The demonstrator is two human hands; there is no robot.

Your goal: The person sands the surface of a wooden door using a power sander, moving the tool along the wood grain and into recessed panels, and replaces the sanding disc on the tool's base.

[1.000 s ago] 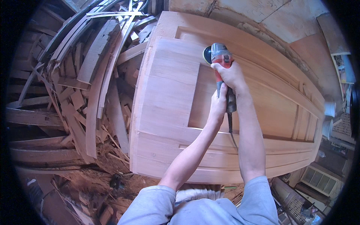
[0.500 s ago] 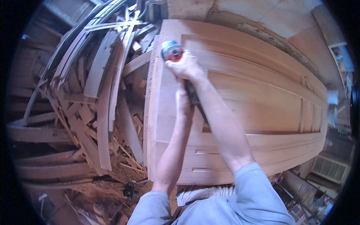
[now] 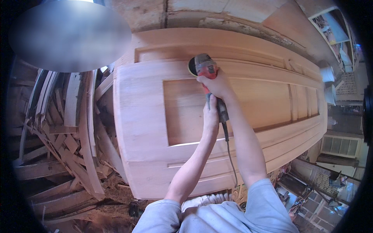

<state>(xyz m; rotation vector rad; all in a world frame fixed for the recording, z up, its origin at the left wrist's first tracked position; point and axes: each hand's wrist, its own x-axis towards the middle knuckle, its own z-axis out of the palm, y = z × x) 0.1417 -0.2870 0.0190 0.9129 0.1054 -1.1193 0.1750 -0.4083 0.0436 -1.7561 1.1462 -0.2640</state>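
A red and dark grey corded disc sander (image 3: 206, 68) is in both my hands, over a large pale wooden panelled door (image 3: 142, 101) lying flat before me. My right hand (image 3: 219, 84) wraps round the red body just behind the sander's head. Lower down, my left hand (image 3: 211, 116) grips the handle. The round pad is tilted at the far left of the head, above a rail between two recessed panels; whether it touches the wood I cannot tell. A black cord (image 3: 230, 155) runs from the handle's end toward me over the door.
Offcuts and long boards (image 3: 83, 128) are heaped at the left, beside the door's end. White buckets (image 3: 327, 73) stand past its far right end. Cluttered items (image 3: 311, 182) fill the lower right. A blurred oval hides the upper left.
The sander and both hands have moved from the door's left end rightward to the rail by the recessed panels. The view has shifted too, and the cord now shows.
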